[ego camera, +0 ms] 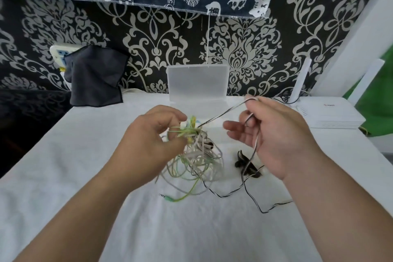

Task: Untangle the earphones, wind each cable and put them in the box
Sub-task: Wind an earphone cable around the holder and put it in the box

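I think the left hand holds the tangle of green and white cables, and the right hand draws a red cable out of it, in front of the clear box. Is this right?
Not quite. The cable in the right hand is black and white, not red, as the head view shows. The rest holds: the left hand holds the tangle of green and white cables, in front of the clear box.

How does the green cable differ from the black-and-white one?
The green cable is bunched in the tangle, pinched by the left hand; the black-and-white cable runs out of it to the right hand, which grips it. The green cable hangs in loose loops; the black-and-white cable is pulled straight. Both share the tangle.
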`<state>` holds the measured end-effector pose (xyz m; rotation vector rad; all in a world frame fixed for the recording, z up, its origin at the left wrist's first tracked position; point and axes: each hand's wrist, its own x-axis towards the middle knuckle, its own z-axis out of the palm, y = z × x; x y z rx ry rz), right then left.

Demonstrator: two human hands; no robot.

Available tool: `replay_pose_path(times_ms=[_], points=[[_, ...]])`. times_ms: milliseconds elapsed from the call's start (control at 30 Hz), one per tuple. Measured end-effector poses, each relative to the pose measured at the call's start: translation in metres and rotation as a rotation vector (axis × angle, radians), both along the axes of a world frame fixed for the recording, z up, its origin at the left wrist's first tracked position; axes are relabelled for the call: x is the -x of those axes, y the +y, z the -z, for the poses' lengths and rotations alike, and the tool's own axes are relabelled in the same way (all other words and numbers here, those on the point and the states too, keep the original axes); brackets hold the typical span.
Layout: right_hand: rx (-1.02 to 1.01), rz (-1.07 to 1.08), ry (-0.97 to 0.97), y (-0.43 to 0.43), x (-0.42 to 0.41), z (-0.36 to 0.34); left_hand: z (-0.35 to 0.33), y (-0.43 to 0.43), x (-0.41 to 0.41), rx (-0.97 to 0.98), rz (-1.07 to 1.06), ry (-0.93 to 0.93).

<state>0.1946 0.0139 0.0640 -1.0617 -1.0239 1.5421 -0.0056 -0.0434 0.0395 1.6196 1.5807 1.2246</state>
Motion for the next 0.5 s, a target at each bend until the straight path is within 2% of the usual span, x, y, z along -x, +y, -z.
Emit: replay_pose_path(times_ms=[100, 200, 333, 500], points=[[0.181, 0.108, 0.151, 0.0041, -0.0025, 0.0022, -0.0024, 0.0026, -0.0018, 0.024, 0.035, -0.310], [0.247, 0.086, 0.154, 0.0035, -0.0035, 0.0055, -0.0019, 0.0047, -0.0003, 0.021, 0.022, -0.467], [0.206, 0.019, 0.106, 0.0016, -0.0046, 0.0024, -0.0020, 0.0040, 0.0014, 0.057, 0.019, -0.495], [0.108, -0.115, -0.168, -0.0006, -0.0031, 0.0065, -0.0032, 0.0001, -0.0032, 0.190, 0.104, -0.469]])
